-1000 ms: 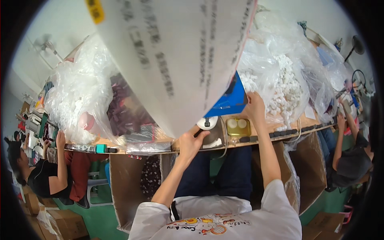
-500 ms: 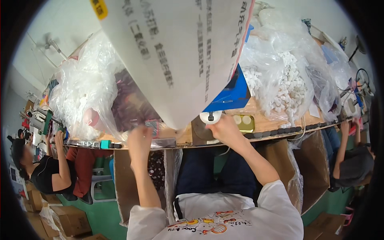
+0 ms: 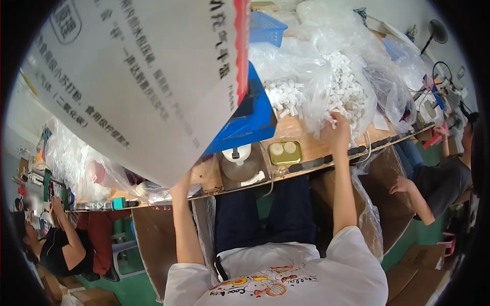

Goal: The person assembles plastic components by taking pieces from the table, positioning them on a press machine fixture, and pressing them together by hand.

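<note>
My right hand reaches into the front of a heap of small white plastic pieces on the right of the table. Its fingers are curled together on a small white piece, partly hidden by the other pieces. A large white printed sheet hangs close in front and covers my left hand's fingers; only the wrist and heel of the left hand show, near the table edge. Between my hands stands a blue machine with a round white part over a grey metal base. A white piece lies on that base.
A shallow gold tin with two round pale pads sits right of the machine. Clear plastic bags and a blue basket lie farther back. Open cardboard boxes stand under the table edge. Other people sit at both sides.
My right hand has left the round white part of the machine and moved right to the white pieces. The view has shifted, and the sheet now hides my left hand's fingers.
</note>
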